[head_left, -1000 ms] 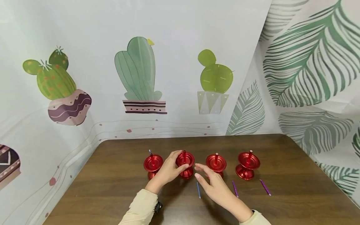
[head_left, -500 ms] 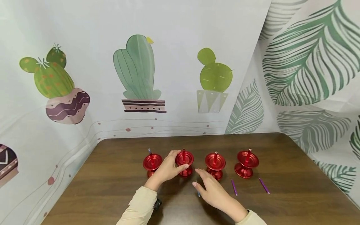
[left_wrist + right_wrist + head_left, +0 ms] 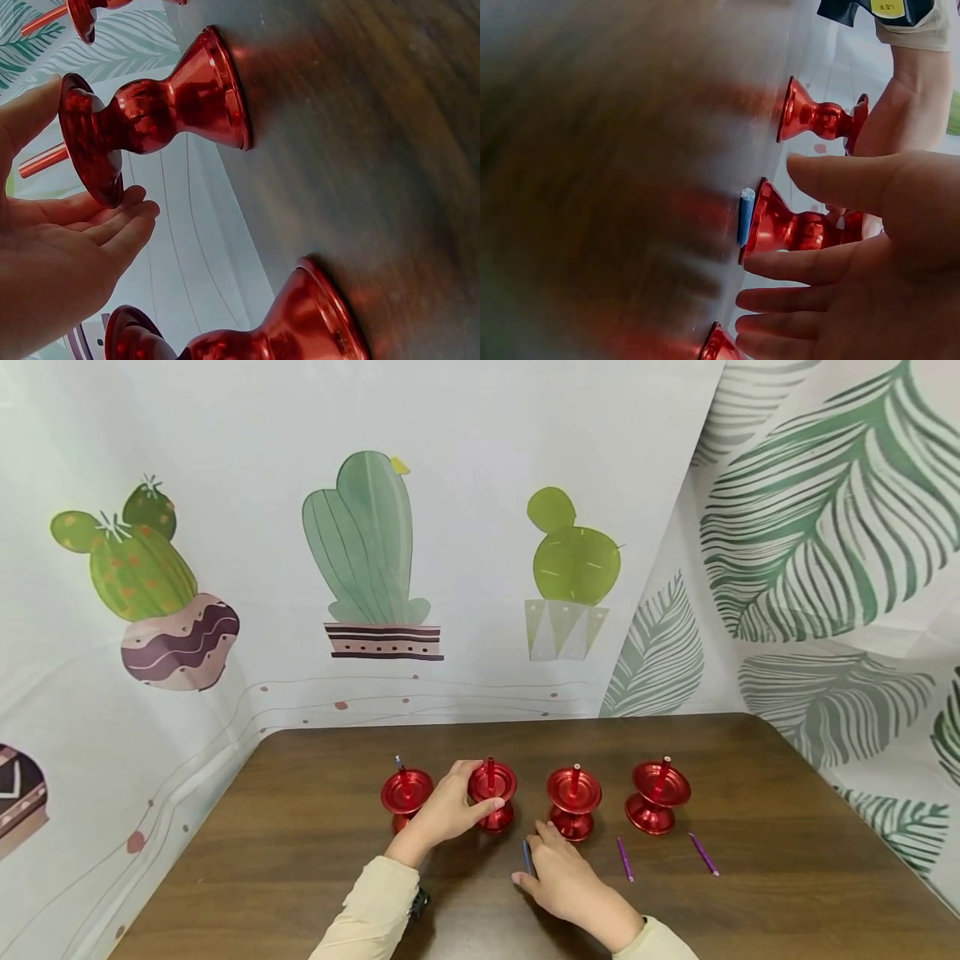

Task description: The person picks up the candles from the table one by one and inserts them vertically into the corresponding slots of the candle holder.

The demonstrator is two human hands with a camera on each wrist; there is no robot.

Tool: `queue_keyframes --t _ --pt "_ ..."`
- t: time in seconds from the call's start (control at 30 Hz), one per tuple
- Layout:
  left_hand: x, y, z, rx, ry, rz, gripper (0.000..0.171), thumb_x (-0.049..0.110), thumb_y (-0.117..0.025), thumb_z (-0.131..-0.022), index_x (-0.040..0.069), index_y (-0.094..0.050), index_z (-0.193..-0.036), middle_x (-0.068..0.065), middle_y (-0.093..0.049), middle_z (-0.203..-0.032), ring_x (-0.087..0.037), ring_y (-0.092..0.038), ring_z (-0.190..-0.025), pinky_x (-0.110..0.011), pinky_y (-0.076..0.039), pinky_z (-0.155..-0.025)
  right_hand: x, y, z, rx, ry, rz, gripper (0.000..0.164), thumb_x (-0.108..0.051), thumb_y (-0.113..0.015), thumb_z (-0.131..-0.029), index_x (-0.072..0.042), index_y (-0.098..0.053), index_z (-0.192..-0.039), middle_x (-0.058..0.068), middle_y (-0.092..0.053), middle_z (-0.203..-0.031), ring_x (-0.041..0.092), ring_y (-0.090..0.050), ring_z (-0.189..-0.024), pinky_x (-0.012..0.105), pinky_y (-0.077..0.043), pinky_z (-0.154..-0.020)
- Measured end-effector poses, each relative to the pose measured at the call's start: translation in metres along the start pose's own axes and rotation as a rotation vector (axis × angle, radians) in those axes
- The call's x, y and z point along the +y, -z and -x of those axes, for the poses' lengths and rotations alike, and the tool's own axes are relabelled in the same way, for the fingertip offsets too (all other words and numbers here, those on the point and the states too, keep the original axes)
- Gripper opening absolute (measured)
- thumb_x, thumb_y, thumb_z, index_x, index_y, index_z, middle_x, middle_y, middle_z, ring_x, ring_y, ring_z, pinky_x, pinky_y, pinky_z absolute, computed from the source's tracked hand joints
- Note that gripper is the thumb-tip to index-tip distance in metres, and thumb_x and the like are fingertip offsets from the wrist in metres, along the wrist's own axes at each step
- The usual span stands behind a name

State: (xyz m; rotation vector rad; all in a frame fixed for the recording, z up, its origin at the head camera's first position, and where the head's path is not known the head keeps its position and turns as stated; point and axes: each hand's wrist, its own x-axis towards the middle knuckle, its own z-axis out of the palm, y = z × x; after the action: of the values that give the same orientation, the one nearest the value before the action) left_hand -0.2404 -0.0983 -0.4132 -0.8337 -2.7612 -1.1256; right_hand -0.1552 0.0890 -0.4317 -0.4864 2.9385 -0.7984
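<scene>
one loose blue candle (image 3: 527, 855) lies flat on the brown worktop (image 3: 300, 852), in front of the gap between the second and third red holders. right grip (image 3: 562, 875) is right over its near end in the head view, thumb and fingers straight and spread apart, nothing held; can't tell if skin touches the candle. left grip (image 3: 447, 814) holds the dish of the second holder (image 3: 504, 786) between thumb and fingers; that holder is upright, base on the worktop.

in the way: third holder (image 3: 573, 802) stands just past the right fingertips. left forearm crosses in front of the first holder (image 3: 415, 791) and hides part of its base. blue candle end (image 3: 399, 762) pokes out of the first holder's stem.

fourth holder (image 3: 657, 797) is at the right of the row, well apart from either grip. near purple candle (image 3: 625, 859) and far purple candle (image 3: 703, 854) lie right of the right grip. black wrist unit (image 3: 915, 10) on the left wrist, cream sleeves (image 3: 371, 910) on both arms. printed cactus and leaf backdrop (image 3: 480, 543) behind the worktop.
</scene>
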Motion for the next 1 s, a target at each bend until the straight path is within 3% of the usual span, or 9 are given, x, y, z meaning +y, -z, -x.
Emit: queue_keyframes --t 0.23,0.43,0.63,0.83,1.0 --pt "-0.001 -0.001 -0.001 -0.001 -0.006 0.013 0.067 0.027 -0.074 -0.086 -0.011 -0.043 -0.133 -0.021 -0.051 -0.127 -0.033 -0.056 -0.112 -0.044 -0.049 -0.093 -0.003 -0.002 -0.005 -0.008 0.024 0.081 0.049 -0.016 -0.079 -0.079 0.014 -0.059 -0.111 0.034 -0.051 -0.127 0.054 -0.042 -0.124 0.061 -0.037 -0.099" --pt "-0.001 0.001 -0.001 0.008 -0.004 0.001 0.066 0.025 -0.074 -0.085 -0.011 -0.044 -0.132 -0.022 -0.051 -0.127 -0.033 -0.056 -0.113 -0.044 -0.049 -0.094 -0.004 -0.005 -0.016 0.124 0.138 0.229 0.032 -0.007 -0.082 -0.072 0.010 -0.064 -0.093 0.024 -0.060 -0.100 0.050 -0.054 -0.109 0.053 -0.049 -0.089" --pt "-0.001 -0.001 -0.002 0.010 -0.018 -0.001 0.066 0.024 -0.074 -0.085 -0.013 -0.044 -0.131 -0.024 -0.050 -0.127 -0.035 -0.056 -0.113 -0.044 -0.048 -0.095 -0.003 -0.010 -0.024 0.199 0.169 0.332 0.018 -0.002 -0.080 -0.069 0.002 -0.063 -0.074 0.015 -0.056 -0.082 0.039 -0.058 -0.094 0.045 -0.055 -0.073" --pt "-0.002 -0.002 -0.002 0.004 -0.012 -0.007 0.066 0.025 -0.074 -0.085 -0.013 -0.044 -0.131 -0.024 -0.050 -0.127 -0.034 -0.056 -0.113 -0.044 -0.048 -0.095 -0.006 -0.010 -0.023 0.178 0.153 0.374 0.015 -0.001 -0.077 -0.069 0.003 -0.064 -0.075 0.017 -0.057 -0.088 0.039 -0.055 -0.100 0.049 -0.052 -0.076" --pt "0.000 0.000 -0.002 -0.001 -0.004 -0.008 0.067 0.025 -0.074 -0.086 -0.012 -0.043 -0.132 -0.023 -0.050 -0.128 -0.034 -0.055 -0.114 -0.044 -0.048 -0.095 -0.006 -0.006 -0.020 0.149 0.161 0.297 0.014 0.000 -0.075 -0.073 0.004 -0.062 -0.078 0.021 -0.058 -0.096 0.046 -0.052 -0.109 0.055 -0.048 -0.086"
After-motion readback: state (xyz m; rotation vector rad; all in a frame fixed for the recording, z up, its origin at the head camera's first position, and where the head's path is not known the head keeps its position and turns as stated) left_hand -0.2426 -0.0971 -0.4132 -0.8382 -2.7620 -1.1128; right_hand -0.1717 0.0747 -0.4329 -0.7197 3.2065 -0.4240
